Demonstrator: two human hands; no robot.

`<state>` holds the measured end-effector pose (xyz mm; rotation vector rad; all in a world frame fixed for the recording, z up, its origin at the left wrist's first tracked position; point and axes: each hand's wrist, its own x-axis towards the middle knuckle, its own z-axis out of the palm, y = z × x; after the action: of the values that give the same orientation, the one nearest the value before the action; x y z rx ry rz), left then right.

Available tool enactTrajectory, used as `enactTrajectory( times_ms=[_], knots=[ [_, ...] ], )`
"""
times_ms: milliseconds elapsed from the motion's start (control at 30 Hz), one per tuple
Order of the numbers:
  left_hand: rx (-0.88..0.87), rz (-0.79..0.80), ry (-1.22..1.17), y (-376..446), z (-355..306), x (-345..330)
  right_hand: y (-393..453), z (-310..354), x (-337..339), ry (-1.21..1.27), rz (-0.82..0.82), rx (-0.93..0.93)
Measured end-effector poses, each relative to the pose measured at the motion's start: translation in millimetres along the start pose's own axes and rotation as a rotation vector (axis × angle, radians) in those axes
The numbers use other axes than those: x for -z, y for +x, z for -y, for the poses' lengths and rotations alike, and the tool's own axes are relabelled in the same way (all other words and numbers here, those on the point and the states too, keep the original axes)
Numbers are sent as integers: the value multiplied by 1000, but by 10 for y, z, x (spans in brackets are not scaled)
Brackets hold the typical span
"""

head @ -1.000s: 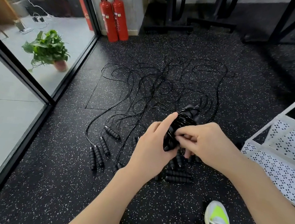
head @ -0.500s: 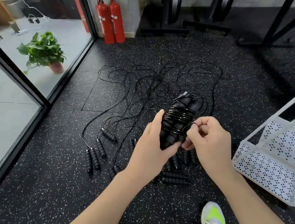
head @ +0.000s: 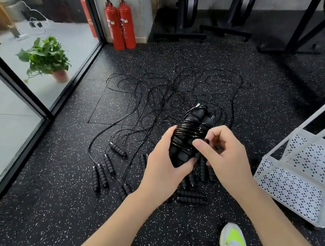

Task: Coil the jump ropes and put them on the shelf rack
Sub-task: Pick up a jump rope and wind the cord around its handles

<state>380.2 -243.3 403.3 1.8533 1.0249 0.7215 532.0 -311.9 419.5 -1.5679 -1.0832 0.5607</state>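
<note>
While the left hand (head: pixel 164 169) is gripping the coiled jump rope (head: pixel 189 138), the right hand (head: pixel 224 156) is pinching its cord end.

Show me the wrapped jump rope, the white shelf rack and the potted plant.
wrapped jump rope (head: pixel 190 130): head view, on the cord turns.
white shelf rack (head: pixel 291 190): head view, on its perforated front wall.
potted plant (head: pixel 45 57): head view, on the leaves.

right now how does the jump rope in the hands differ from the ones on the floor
The held jump rope has its cord wound tightly round its paired handles, gripped by the left hand and pinched by the right hand. The floor jump ropes lie loose and tangled. All are black.
</note>
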Motion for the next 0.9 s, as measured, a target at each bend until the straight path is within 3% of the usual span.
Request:
enactTrajectory(
  times_ms=[133,367,567,700,900],
  knots=[
    [59,92,-5,-14,9,-8,21,-61,28,-231,-82,103],
    [105,146,-39,-5,3,-4,19,-64,41,-85,-193,-15],
    [115,172,-24,-22,114,51,36,-93,-20,-105,-181,-11],
    [102,109,-7,-57,153,16,72,-99,-60,-124,-159,40],
    [9,-8,57,-52,86,-46,55,-162,32,5,-257,-96]
  ],
)
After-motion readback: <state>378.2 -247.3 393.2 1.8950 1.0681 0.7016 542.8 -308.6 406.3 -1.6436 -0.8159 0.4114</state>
